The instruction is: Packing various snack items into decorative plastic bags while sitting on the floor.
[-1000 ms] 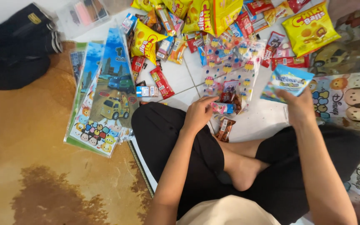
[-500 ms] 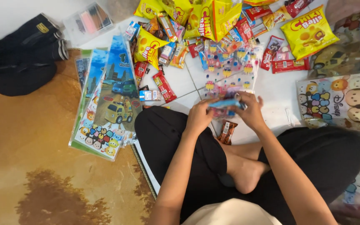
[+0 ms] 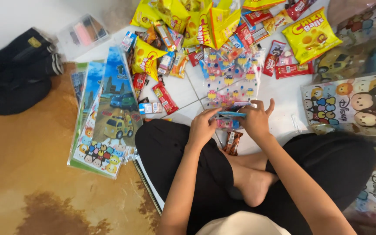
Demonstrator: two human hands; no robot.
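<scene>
I sit cross-legged on the floor in black trousers. My left hand (image 3: 202, 127) and my right hand (image 3: 256, 120) meet over my knees, and both grip a small flat blue packet (image 3: 231, 114) held edge-on between them. A pink snack packet (image 3: 223, 124) sits just under the blue one at my left fingers; whether my hand holds it, I cannot tell. A brown wrapped bar (image 3: 232, 142) lies on the tile between my knees. A clear printed plastic bag (image 3: 229, 80) lies flat right beyond my hands.
Yellow snack bags (image 3: 312, 35) and several small red and mixed packets (image 3: 165, 98) are strewn over the white tiles ahead. A stack of cartoon-printed gift bags (image 3: 107, 113) lies at my left, more cartoon bags (image 3: 349, 104) at my right. A black bag (image 3: 16, 72) rests far left.
My right hand came in from the right side and joined my left hand in front of me, so both now hold the blue packet. The view has shifted slightly.
</scene>
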